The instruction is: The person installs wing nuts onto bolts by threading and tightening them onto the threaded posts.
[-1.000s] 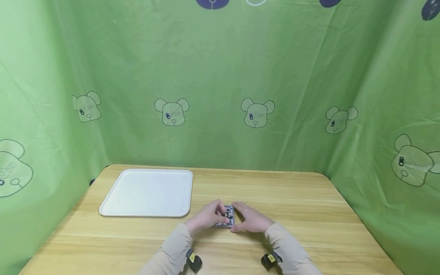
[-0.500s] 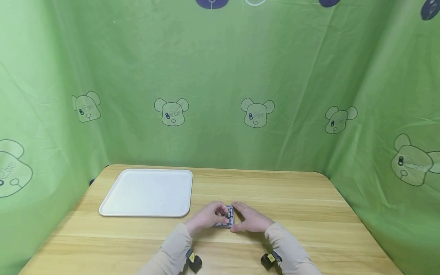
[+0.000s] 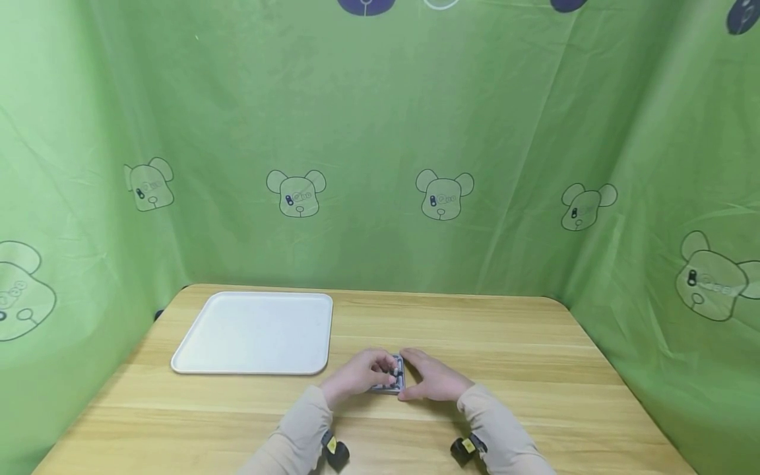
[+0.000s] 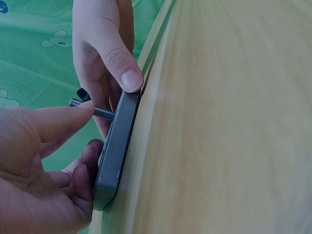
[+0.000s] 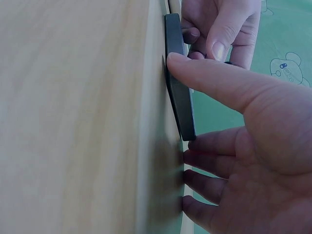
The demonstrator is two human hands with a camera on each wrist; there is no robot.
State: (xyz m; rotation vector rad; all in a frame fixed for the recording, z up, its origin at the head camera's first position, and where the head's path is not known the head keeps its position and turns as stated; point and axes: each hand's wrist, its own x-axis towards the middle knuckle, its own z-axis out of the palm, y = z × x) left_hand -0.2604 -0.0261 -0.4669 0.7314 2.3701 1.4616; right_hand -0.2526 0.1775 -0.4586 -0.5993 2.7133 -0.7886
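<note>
A small flat dark grey case (image 4: 116,151) lies on the table, its light upper face (image 3: 400,384) holding dark pieces too small to make out in the head view. My left hand (image 3: 356,373) is over its left part and pinches a threaded metal bolt (image 4: 103,112) between thumb and finger. The bolt sticks out from the upper face; whether it is seated cannot be told. A black part (image 4: 83,93) shows just beyond it. With thumb on the near side and fingers at the far side, my right hand (image 3: 436,379) holds the case's right end.
A white rectangular tray (image 3: 255,333) lies at the back left of the wooden table (image 3: 505,343). Green cloth (image 3: 368,119) with bear prints hangs behind the table and along both sides. Black wrist cameras (image 3: 336,452) hang under both forearms.
The left hand's fingertips have shifted slightly right and toward me over the case. The right hand, the case and the tray have stayed in place.
</note>
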